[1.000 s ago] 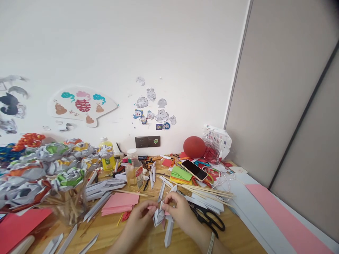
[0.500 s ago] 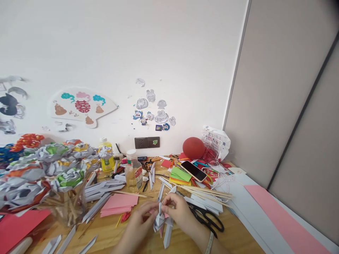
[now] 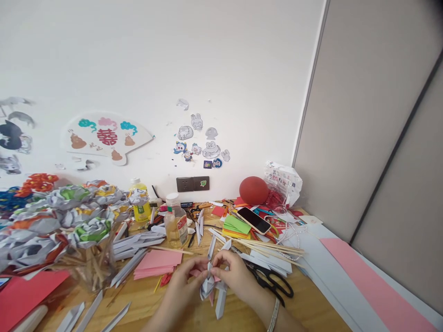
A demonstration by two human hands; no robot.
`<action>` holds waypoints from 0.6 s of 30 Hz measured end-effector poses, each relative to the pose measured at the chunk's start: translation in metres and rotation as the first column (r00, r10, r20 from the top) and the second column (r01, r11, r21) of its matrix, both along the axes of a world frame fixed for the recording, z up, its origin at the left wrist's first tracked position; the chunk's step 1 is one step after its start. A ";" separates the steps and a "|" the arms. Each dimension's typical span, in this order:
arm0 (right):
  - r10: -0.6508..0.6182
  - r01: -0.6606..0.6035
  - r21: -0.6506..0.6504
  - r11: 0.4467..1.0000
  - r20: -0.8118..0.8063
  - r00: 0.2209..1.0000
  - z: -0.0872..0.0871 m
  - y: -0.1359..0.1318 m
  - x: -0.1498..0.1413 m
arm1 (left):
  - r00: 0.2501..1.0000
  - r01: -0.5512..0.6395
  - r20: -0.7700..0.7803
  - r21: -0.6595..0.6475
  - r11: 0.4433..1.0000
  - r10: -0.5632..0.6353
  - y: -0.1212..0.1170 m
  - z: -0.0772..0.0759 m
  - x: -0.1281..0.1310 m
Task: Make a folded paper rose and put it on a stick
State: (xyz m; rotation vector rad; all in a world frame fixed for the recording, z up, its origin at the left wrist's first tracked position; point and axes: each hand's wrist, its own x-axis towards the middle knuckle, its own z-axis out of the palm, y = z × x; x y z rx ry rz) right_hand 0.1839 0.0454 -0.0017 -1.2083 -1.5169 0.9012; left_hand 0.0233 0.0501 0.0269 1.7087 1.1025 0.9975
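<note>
Between my two hands is a folded paper piece (image 3: 207, 288), white with some pink, its long white strips sticking out above and below. My left hand (image 3: 189, 279) pinches it from the left with thumb and forefinger. On the other side, my right hand (image 3: 230, 272) grips its top edge, fingertips close to those of the left. The fingers hide part of the folds. A loose white paper strip (image 3: 220, 304) hangs or lies just below the right hand. Black-handled scissors (image 3: 273, 282) lie beside my right wrist.
Pink paper sheets (image 3: 157, 263) lie left of my hands, near a glue bottle (image 3: 176, 226). Folded paper flowers (image 3: 93, 229) stand in a clear container at left. Wooden sticks (image 3: 266, 246), a phone (image 3: 254, 220), green paper (image 3: 236, 225) and a red balloon (image 3: 254, 190) lie behind.
Both hands stay pinched on the folded paper, with only slight finger movement. The whole view has shifted a little.
</note>
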 end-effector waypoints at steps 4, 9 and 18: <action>0.046 -0.046 0.016 0.999 0.002 0.999 0.004 -0.004 -0.001 | 1.000 -0.007 -0.013 -0.046 0.999 0.007 -0.002 0.007 0.000; 0.041 -0.041 0.004 0.999 -0.006 0.999 0.015 -0.012 -0.002 | 0.997 -0.075 -0.032 -0.052 0.996 0.074 -0.004 0.010 0.000; -0.022 0.021 0.044 0.999 0.005 1.000 0.014 -0.010 -0.007 | 0.988 -0.150 -0.046 -0.053 0.987 0.148 -0.006 0.015 0.003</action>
